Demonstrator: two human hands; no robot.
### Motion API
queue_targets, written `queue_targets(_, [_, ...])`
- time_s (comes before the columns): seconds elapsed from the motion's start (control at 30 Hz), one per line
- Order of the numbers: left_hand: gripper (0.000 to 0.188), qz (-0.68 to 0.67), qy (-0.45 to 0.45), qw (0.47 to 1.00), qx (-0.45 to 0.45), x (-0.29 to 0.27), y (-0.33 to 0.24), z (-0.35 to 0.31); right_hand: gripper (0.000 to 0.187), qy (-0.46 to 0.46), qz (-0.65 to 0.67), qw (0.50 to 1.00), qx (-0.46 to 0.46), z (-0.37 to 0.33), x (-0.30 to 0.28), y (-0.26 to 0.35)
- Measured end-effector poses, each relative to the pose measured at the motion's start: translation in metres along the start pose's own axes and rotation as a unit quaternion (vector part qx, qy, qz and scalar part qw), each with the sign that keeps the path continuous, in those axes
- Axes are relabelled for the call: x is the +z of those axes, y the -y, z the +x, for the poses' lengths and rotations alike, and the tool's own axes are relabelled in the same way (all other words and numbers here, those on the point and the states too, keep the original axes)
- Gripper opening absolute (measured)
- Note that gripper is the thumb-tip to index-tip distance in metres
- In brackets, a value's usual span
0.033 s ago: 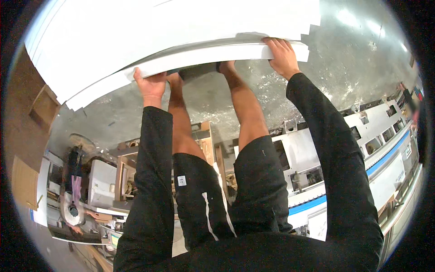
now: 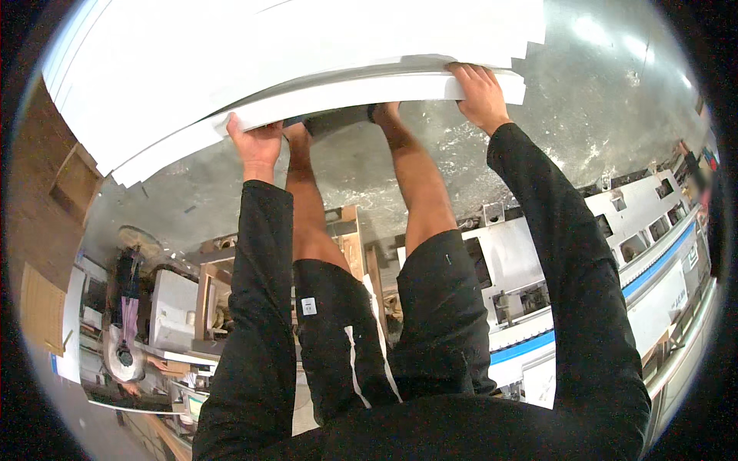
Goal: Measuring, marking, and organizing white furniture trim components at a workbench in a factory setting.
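A long white board (image 2: 354, 93) lies across the front of a stack of large white sheets (image 2: 307, 38), its near edge bowed by the lens. Near the board's left part, my left hand (image 2: 257, 144) grips it, the thumb up on the near face and the fingers tucked underneath. My right hand (image 2: 481, 98) is closed over the board near its right end, fingers laid across the top. A dark gap shows between this board and the sheets behind it. On the right, the sheets' corners are stepped.
Grey concrete floor (image 2: 477, 157) lies under my legs. Behind me stands a long white machine (image 2: 511, 257) with a blue stripe, beside a wooden frame (image 2: 350, 230). A brown wooden panel (image 2: 38, 169) is at far left. Another person (image 2: 123, 353) is at lower left.
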State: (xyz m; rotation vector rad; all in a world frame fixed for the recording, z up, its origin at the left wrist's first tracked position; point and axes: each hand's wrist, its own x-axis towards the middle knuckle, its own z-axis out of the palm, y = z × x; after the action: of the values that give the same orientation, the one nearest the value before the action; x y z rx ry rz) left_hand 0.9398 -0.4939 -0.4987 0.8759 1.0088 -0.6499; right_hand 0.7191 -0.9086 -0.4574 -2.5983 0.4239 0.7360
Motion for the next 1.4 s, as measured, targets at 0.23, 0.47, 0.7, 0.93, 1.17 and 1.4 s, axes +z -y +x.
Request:
queue_targets(0.23, [0.062,0.02,-0.068,0.997,0.015,0.02,-0.001,-0.001,0.064,-0.017,-0.017,1.0,-0.012,0.005,0.001,-0.007])
queue_targets(0.47, [0.075,0.016,-0.097,0.995,0.029,0.035,-0.003,0.001,0.061,-0.098,0.009,0.995,0.012,0.003,0.021,-0.008])
queue_targets(0.7, [0.119,-0.025,-0.028,0.999,0.027,0.022,0.001,0.016,0.094,-0.258,0.398,0.804,0.359,-0.053,0.074,-0.008])
queue_targets(0.93, [0.12,-0.145,-0.045,0.986,0.067,-0.035,-0.089,0.033,0.125,-0.206,0.856,0.168,0.444,0.008,0.066,0.055])
queue_targets(1.17, [0.116,-0.078,-0.148,0.975,0.143,-0.075,-0.226,0.039,0.093,-0.269,0.8,0.273,0.462,0.07,0.017,0.021])
queue_targets(1.4, [0.109,0.433,-0.264,0.823,0.256,-0.146,-0.273,0.027,0.085,-0.197,0.724,0.392,0.532,0.059,0.043,0.014])
